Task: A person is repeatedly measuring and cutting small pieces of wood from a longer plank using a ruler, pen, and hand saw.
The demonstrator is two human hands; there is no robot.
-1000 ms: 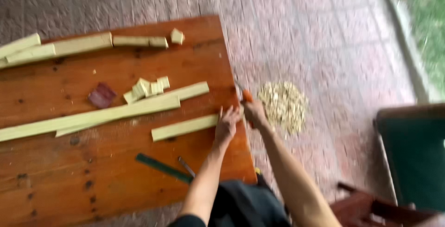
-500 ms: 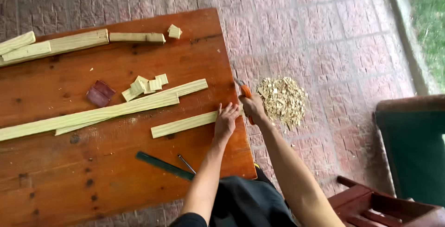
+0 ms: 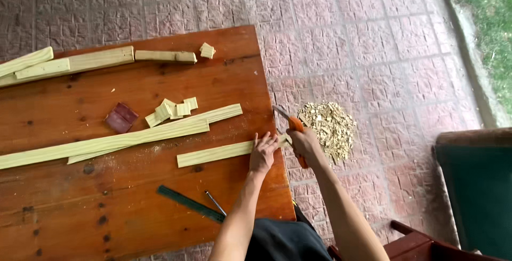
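My left hand [image 3: 263, 153] presses flat on the right end of a short pale wooden strip [image 3: 216, 154] that lies on the reddish wooden table [image 3: 133, 202] and juts over its right edge. My right hand [image 3: 305, 142] grips an orange-handled saw [image 3: 288, 121], its blade angled at the strip's overhanging end just off the table edge. Below that spot, a pile of wood shavings [image 3: 328, 125] lies on the paving.
Two long pale strips [image 3: 106, 142] cross the table's middle, with small cut blocks [image 3: 173, 109] and a dark red block [image 3: 121, 117] beside them. More strips [image 3: 69, 63] lie along the far edge. A dark ruler [image 3: 189, 203] and a pencil [image 3: 215, 203] lie near me. A green chair [image 3: 474, 186] stands right.
The view shifted slightly. Both hands stay at the strip's right end, the saw still at the table edge; the left hand has settled flatter on the strip.
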